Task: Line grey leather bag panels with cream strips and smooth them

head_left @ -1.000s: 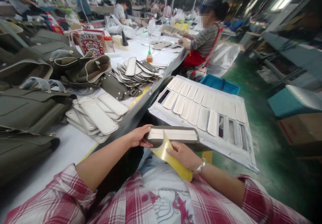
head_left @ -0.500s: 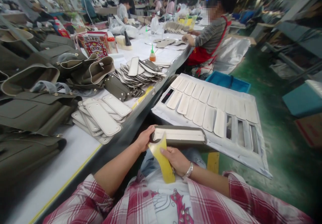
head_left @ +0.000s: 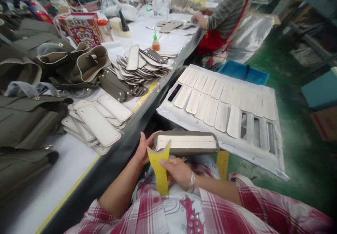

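Over my lap, my left hand [head_left: 144, 149] grips the left end of a long olive leather piece [head_left: 186, 144] with a cream lining strip on its upper face. My right hand [head_left: 177, 171] is closed on a yellow strip [head_left: 159, 168], whose top end meets the left end of the leather piece. The strip hangs down almost upright toward my checked shirt. A silver bracelet sits on my right wrist.
A white board [head_left: 223, 102] with rows of cream oblong pieces stands ahead. On the white table [head_left: 76, 156] to my left lie stacks of oblong pieces [head_left: 97, 123], olive bags [head_left: 31, 118] and a glue bottle [head_left: 156, 44]. A person in a red apron [head_left: 223, 20] works beyond.
My right hand has pulled the yellow strip down and toward me, swinging it from a rightward slant to nearly upright. The view has tilted down and closer to the table.
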The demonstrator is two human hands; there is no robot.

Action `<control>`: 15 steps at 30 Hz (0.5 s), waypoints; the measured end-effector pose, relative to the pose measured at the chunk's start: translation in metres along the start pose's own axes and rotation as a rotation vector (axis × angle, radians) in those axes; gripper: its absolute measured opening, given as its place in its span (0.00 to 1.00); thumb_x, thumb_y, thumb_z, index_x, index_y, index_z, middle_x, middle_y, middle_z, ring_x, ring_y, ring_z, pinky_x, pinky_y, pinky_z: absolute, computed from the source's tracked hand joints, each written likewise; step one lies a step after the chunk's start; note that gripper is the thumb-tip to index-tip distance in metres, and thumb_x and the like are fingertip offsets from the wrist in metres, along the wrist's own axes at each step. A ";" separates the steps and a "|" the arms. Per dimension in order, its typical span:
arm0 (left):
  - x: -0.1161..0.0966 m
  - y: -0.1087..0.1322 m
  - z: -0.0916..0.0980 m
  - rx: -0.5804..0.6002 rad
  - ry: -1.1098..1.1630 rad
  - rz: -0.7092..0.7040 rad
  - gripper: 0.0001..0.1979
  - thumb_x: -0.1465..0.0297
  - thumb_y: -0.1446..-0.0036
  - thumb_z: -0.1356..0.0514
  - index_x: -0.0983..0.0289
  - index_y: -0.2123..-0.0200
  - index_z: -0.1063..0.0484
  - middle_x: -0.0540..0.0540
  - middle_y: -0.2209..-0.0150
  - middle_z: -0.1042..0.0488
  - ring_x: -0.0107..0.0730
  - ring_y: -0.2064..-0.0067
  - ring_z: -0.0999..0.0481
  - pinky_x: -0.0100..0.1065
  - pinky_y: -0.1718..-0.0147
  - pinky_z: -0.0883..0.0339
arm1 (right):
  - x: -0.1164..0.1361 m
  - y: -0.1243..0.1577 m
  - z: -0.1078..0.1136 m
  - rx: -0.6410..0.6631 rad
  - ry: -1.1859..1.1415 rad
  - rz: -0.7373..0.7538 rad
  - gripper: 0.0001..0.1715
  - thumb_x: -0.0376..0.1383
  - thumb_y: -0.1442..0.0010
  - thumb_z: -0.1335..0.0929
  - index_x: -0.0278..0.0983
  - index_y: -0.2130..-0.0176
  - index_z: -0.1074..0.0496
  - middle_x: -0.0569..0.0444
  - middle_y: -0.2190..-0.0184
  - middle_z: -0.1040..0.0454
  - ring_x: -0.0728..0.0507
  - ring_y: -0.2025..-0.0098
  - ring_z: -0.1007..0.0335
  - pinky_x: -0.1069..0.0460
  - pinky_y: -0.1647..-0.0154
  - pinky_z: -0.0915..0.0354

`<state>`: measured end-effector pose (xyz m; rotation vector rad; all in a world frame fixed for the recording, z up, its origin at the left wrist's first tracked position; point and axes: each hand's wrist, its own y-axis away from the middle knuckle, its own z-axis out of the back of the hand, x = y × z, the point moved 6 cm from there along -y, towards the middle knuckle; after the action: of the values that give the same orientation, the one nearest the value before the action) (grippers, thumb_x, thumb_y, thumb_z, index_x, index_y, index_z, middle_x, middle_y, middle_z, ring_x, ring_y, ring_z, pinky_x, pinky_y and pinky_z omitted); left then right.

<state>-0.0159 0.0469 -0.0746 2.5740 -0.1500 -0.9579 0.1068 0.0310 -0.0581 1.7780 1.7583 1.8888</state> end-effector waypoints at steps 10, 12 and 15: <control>-0.008 -0.003 -0.012 -0.161 -0.175 -0.091 0.34 0.43 0.46 0.57 0.60 0.46 0.38 0.55 0.56 0.27 0.39 0.55 0.28 0.37 0.56 0.36 | -0.004 -0.008 -0.011 0.090 -0.258 -0.178 0.17 0.44 0.44 0.33 0.30 0.65 0.30 0.48 0.74 0.24 0.46 0.75 0.27 0.56 0.78 0.32; -0.012 -0.004 -0.014 -0.245 -0.273 -0.103 0.31 0.45 0.44 0.56 0.61 0.50 0.34 0.54 0.59 0.26 0.37 0.57 0.28 0.35 0.56 0.36 | -0.002 -0.008 -0.008 0.111 -0.271 -0.203 0.18 0.44 0.45 0.33 0.30 0.64 0.30 0.47 0.73 0.24 0.46 0.75 0.26 0.55 0.77 0.32; -0.019 -0.004 -0.016 -0.354 -0.455 -0.126 0.28 0.47 0.42 0.57 0.60 0.55 0.31 0.51 0.61 0.26 0.36 0.57 0.29 0.32 0.56 0.37 | 0.001 -0.006 -0.003 0.146 -0.291 -0.215 0.21 0.45 0.47 0.32 0.29 0.64 0.30 0.46 0.72 0.24 0.44 0.73 0.26 0.54 0.76 0.32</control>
<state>-0.0201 0.0604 -0.0538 2.0345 0.0579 -1.4611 0.1010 0.0321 -0.0608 1.7185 1.9250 1.3773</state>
